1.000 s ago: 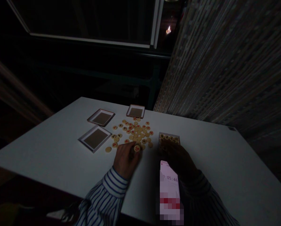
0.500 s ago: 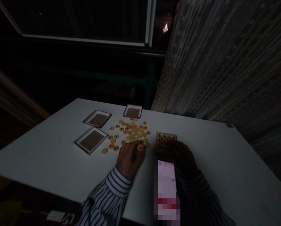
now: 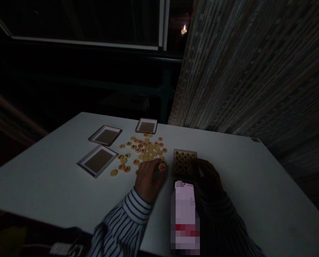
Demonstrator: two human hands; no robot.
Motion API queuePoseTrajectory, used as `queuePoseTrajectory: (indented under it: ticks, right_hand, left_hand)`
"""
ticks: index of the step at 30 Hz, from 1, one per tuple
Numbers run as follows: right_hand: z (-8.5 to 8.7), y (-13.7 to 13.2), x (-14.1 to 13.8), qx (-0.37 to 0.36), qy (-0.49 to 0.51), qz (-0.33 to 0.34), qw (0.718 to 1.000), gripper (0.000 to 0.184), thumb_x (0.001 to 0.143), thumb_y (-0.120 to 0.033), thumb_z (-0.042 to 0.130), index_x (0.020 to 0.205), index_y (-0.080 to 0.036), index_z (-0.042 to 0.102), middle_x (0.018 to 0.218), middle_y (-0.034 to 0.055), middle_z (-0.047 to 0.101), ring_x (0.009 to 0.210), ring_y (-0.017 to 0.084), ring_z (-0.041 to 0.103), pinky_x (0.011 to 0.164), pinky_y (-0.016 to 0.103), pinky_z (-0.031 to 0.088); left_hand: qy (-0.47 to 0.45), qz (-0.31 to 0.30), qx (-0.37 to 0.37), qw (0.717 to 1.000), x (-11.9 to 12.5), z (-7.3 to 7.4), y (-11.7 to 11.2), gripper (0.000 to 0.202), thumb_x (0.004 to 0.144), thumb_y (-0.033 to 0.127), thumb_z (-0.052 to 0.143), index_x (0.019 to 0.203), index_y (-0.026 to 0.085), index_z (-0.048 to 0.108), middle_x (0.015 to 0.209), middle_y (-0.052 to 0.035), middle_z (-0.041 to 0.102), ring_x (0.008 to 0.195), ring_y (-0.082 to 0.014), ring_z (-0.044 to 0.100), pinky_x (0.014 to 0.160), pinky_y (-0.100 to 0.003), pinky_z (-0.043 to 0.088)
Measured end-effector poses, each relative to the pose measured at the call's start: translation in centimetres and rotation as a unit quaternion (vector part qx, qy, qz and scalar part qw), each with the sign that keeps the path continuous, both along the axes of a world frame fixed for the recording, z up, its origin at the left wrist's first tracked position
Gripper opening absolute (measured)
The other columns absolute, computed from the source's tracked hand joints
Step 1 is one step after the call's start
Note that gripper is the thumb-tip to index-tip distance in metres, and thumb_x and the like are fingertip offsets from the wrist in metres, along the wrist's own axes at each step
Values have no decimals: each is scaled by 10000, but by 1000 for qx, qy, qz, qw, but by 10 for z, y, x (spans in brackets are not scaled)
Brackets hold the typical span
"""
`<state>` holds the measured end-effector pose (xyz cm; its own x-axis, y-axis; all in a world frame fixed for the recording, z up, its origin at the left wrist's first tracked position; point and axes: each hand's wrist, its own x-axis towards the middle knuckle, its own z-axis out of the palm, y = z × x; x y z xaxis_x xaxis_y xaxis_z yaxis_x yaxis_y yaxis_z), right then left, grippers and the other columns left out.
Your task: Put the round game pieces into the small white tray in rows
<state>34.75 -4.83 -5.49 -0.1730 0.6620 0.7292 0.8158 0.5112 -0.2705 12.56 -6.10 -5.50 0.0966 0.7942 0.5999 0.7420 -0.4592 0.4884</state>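
Note:
My left hand (image 3: 148,182) is closed, pinching a Chinese chess piece (image 3: 162,166) with a red character between thumb and fingers just above the white table. Loose round chess pieces (image 3: 146,147), some with red or black characters and many blank side up, lie scattered beyond it. A shallow open box (image 3: 185,150) holds rows of pieces showing black characters, to the right of my left hand. At that box's right edge is my right hand (image 3: 209,178), fingers curled and pinched; its fingertips are dark, so anything between them is hidden.
Three shallow box lids or trays stand at the left and back: a near one (image 3: 97,160), a middle one (image 3: 105,135) and a far one (image 3: 146,126). A phone (image 3: 184,207) lies between my forearms on the table (image 3: 49,178). Strand curtains (image 3: 229,71) hang behind.
The view has turned slightly right. My right hand has drawn back toward the box's right edge, uncovering more pieces. My left hand, still holding its piece, is a little nearer the box.

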Motion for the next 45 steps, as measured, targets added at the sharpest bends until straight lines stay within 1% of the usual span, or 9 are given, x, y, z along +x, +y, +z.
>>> queuePoseTrajectory:
  ticks: [9,16,23,28,33,35,38,42,45]
  right_hand:
    - [1,0,1,-3,2,-6,1000,175,819,-183,485,942,-165,608,885,87,649,839,186,589,720,354,503]
    - [1,-1,1,3,-10,-18,1000,181,822,-179,479,941,-155,613,883,89,657,826,184,593,713,346,500]
    - [2,0,0,15,-23,-19,999,165,829,-180,469,916,-163,608,859,79,660,806,178,594,696,329,496]
    - [1,1,2,20,-23,-23,999,158,827,-197,481,930,-174,599,862,74,656,806,174,594,691,319,490]
    - [-2,2,3,12,-9,-32,999,171,831,-207,464,926,-177,603,865,76,658,817,180,597,700,333,486]
    - [-3,3,3,5,-6,-34,999,177,829,-209,461,923,-179,607,865,77,658,818,183,597,704,338,484]
    - [-5,4,4,8,-7,-33,999,182,829,-202,457,924,-176,610,856,79,660,807,181,598,696,330,484]
    - [-4,4,6,13,-10,-37,999,178,825,-188,462,917,-157,611,853,91,662,801,183,599,698,325,480]
    - [-4,4,7,6,-8,-46,999,175,821,-197,470,912,-152,614,855,97,660,803,190,597,702,333,478]
  left_hand:
    - [-6,-9,3,1000,13,6,3,307,793,282,530,1078,173,500,953,-73,618,892,-201,551,771,-362,468]
    - [-19,-19,3,1000,21,3,5,305,795,246,518,1093,184,502,992,-72,614,934,-202,537,820,-379,453]
    - [4,-23,-9,1000,27,7,10,338,783,223,530,1113,166,485,969,-73,613,903,-200,541,798,-380,456]
    - [17,3,-26,1000,30,13,19,359,763,227,554,1109,151,493,957,-82,623,894,-213,550,799,-390,454]
    - [-25,25,-64,997,38,18,36,368,742,245,581,1091,154,509,911,-76,633,854,-210,565,775,-386,463]
    - [-52,35,-61,996,45,16,42,362,732,250,593,1074,157,519,894,-70,634,848,-204,567,780,-380,463]
    - [-83,33,-45,995,56,6,49,340,728,261,603,1044,158,529,877,-60,632,832,-192,572,765,-360,471]
    - [-63,8,2,998,64,-11,50,289,740,265,596,1002,155,545,869,-69,633,831,-196,576,745,-352,477]
    - [-54,-7,14,998,64,-21,49,263,752,277,585,987,162,555,850,-64,639,819,-190,582,725,-339,481]
